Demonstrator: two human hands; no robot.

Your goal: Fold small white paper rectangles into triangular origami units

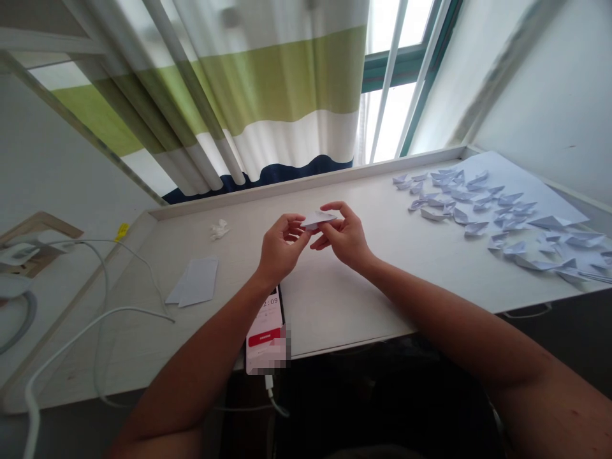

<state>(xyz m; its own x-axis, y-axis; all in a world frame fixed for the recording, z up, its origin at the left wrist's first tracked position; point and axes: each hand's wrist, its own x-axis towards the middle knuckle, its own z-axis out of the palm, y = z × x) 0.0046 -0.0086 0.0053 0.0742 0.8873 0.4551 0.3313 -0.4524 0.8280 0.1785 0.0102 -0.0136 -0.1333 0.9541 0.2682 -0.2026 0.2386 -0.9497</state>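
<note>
Between my two hands, above the middle of the white desk [344, 306], is a small folded white paper boat [317, 220]. My left hand [283, 245] pinches its left end between thumb and fingers. At its right end my right hand [345, 234] is closed on the paper, thumb in front and index finger curled over the top. Many similar folded paper boats [475, 228] lie spread over the right side of the desk, some on a large white sheet [521, 182]. Parts of the held boat are hidden by my fingers.
A phone [265, 338] with a lit screen lies at the front edge below my left wrist, a charging cable [269, 382] plugged in. Flat paper pieces [196, 282] and a crumpled scrap [219, 230] lie on the left. White cables [95, 325] loop across the left edge.
</note>
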